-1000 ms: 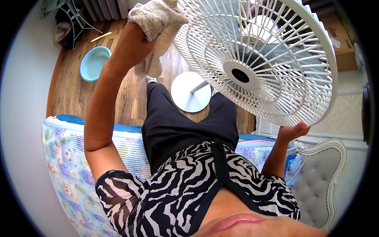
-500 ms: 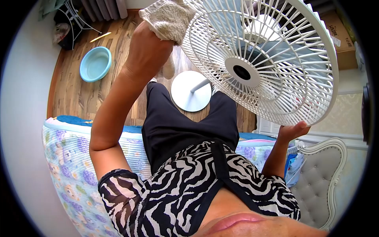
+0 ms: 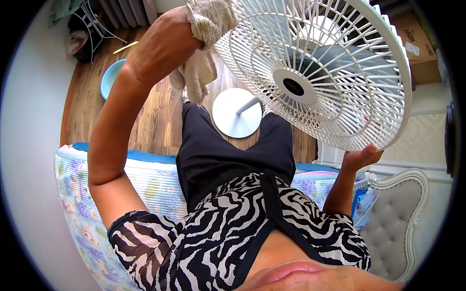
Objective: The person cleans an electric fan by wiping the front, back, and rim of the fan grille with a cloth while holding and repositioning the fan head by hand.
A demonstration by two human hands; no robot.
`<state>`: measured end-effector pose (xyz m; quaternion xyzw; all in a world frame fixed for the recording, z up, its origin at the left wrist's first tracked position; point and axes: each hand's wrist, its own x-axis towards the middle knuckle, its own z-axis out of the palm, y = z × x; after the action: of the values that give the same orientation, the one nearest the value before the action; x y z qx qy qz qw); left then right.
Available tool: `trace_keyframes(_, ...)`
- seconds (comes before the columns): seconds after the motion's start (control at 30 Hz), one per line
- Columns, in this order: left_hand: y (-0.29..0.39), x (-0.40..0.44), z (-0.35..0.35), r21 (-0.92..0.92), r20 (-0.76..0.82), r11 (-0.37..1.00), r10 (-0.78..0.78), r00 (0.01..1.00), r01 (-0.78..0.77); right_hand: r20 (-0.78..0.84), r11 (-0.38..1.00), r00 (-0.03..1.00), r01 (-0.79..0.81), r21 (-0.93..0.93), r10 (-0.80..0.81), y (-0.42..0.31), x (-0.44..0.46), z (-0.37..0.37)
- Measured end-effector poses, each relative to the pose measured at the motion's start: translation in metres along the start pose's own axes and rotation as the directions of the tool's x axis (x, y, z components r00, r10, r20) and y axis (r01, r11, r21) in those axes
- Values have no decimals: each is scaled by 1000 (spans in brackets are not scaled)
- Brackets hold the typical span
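Note:
A beige cloth covers the fingers of my left hand, which is closed on it beside the left edge of the white fan guard. More of the cloth hangs down below the hand. My right hand holds the lower right rim of the guard, its thumb in front and its other fingers mostly hidden. Pale blue blades show behind the guard's ribs. The fan's round white base rests on the floor between my legs, with the pole rising from it.
A light blue basin is on the wooden floor at the left, partly behind my left forearm. A cardboard box stands at the upper right. The bed with its floral cover is under me, beside a tufted headboard.
My left hand and the cloth first moved right and down, then back up and left, with more cloth now hanging below. My right hand stays at the rim.

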<state>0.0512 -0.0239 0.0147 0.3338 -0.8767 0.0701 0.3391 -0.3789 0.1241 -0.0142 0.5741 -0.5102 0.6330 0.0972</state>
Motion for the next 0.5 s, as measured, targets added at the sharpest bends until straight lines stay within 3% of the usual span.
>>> trace_keyframes(0.07,4,0,-4,48,8,998,43,999,-43,-7,1000,1000,-3,19,3,3,1,-1)
trace_keyframes(0.17,0,-11,2,-39,-20,998,-56,998,55,-1,1000,1000,17,5,-17,5,2,1)
trace_keyframes(0.4,6,-22,18,-61,-168,998,-9,986,-1,-19,999,1000,-12,30,13,1,3,3)
trace_keyframes(0.43,11,-29,27,-216,-135,961,-202,970,171,-10,999,1000,-10,31,10,0,3,5)
trace_keyframes(0.47,18,-29,35,-44,-191,999,13,981,-22,-6,999,1000,-6,32,6,-2,2,6)
trace_keyframes(0.5,32,-25,40,-79,-202,996,24,979,-41,-2,1000,1000,-2,29,2,-3,2,5)
